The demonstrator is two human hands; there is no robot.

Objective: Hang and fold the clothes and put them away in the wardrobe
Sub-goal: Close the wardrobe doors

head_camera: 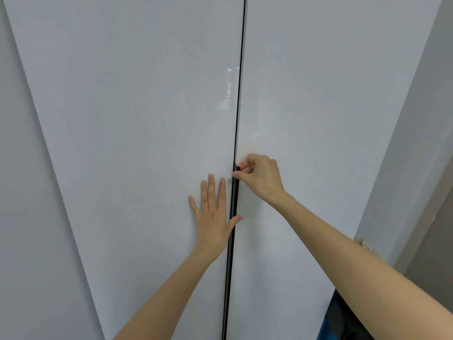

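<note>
Nearest the camera, the left forearm [166,298] and the right forearm [355,253] reach forward and up. The left hand [213,217] lies flat on the left door [134,119], its 4 fingers straight and slightly spread, holding nothing. Its thumb reaches across to touch the black handle strip [230,253] that runs down the seam. Just above and to the right, the right hand [259,175] has its fingers curled, and thumb and fingertips pinch the top end of that strip on the edge of the right door [318,119].

The 2 doors of the wardrobe [331,45] look closed, with only a thin dark line between them, and they fill nearly the whole view. No clothes are in view, so where they lie cannot be told. Low at the right, a dark and blue object [326,332] shows past the door's edge, too cut off to identify. Beyond, a grey wall [429,119] runs up the right side.

The step in hand looks like opening the right door. To do it well, I judge the pinch should become a firmer hook, with fingertips tucked behind the strip, since a shallow grip on a thin glossy edge could slip. The pull should come toward the body and follow the hinge's arc. The flat left palm can steady the left door, but its thumb ought to clear the seam first.
</note>
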